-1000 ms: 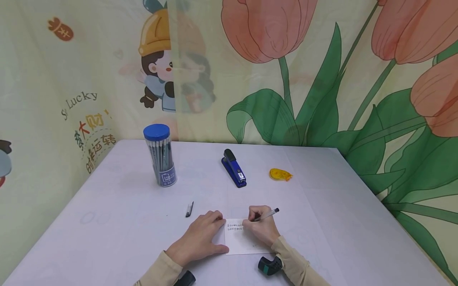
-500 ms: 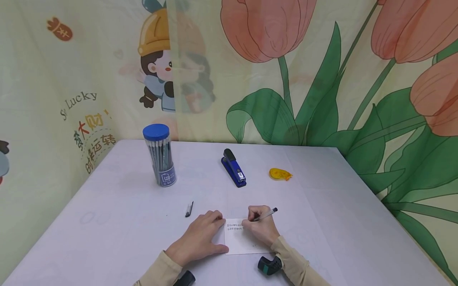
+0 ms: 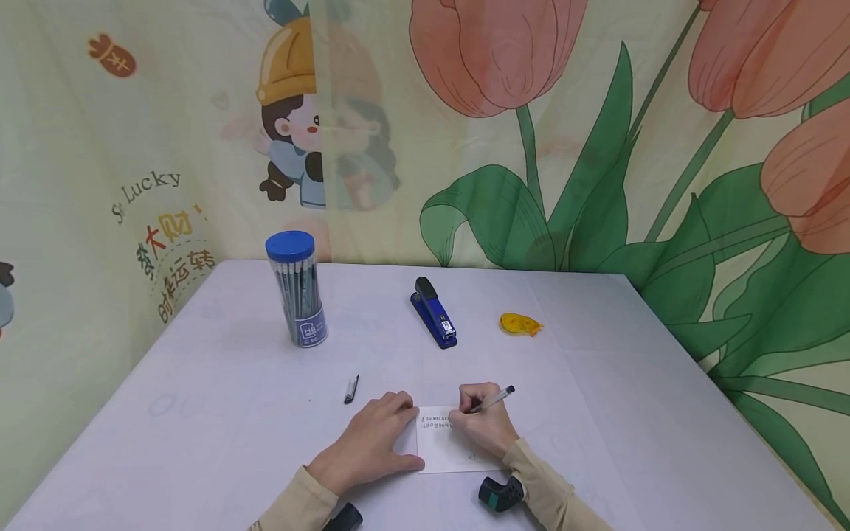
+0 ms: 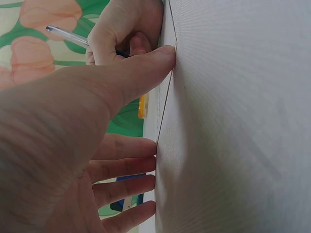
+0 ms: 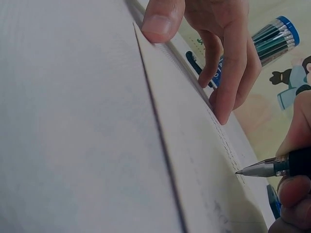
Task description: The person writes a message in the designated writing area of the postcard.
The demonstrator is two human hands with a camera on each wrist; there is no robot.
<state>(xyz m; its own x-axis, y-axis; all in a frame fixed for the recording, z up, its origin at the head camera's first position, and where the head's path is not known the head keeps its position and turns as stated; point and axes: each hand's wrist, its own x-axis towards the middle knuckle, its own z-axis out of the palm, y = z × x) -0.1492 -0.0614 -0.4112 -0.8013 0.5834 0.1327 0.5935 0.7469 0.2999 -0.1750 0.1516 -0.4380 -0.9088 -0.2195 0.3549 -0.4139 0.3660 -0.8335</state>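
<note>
My right hand pinches a pen with a clear barrel and dark grip. In the right wrist view the pen's metal tip meets the white card at a line of small handwriting. The card lies flat on the table, its right part hidden under the right hand. At its left edge rests my left hand, thumb on the near corner and fingertips at the far corner. In the left wrist view those fingers are spread and fairly straight.
A black pen cap lies beyond the left hand. Farther back stand a blue-lidded tub of pencils, a blue stapler and a yellow correction tape dispenser. A printed curtain hangs behind the white table.
The right hand and pen have shifted very slightly left over the card. The left hand stays in place, as do the things on the table.
</note>
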